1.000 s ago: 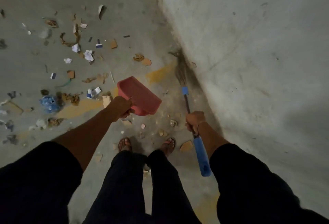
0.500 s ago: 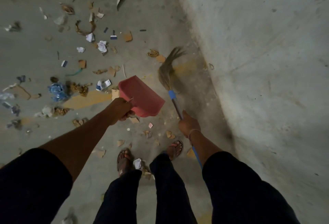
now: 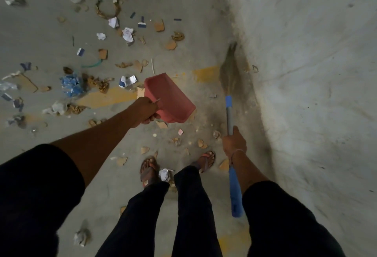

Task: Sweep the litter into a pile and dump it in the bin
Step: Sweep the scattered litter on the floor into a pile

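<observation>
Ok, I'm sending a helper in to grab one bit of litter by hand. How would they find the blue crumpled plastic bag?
Start at the red dustpan held in the left hand, then look left along the faded yellow floor stripe. Just above that stripe lies the blue plastic bag, beside brown scraps. It is the only big blue crumpled lump; other blue bits are small flat pieces.

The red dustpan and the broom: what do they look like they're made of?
The dustpan looks like moulded plastic: even red colour, smooth matte walls. The broom seems to have a soft brush of dried grass or straw, tan and wispy though blurred, on a grey shaft, perhaps metal, with a blue grip, probably plastic or foam.
</observation>
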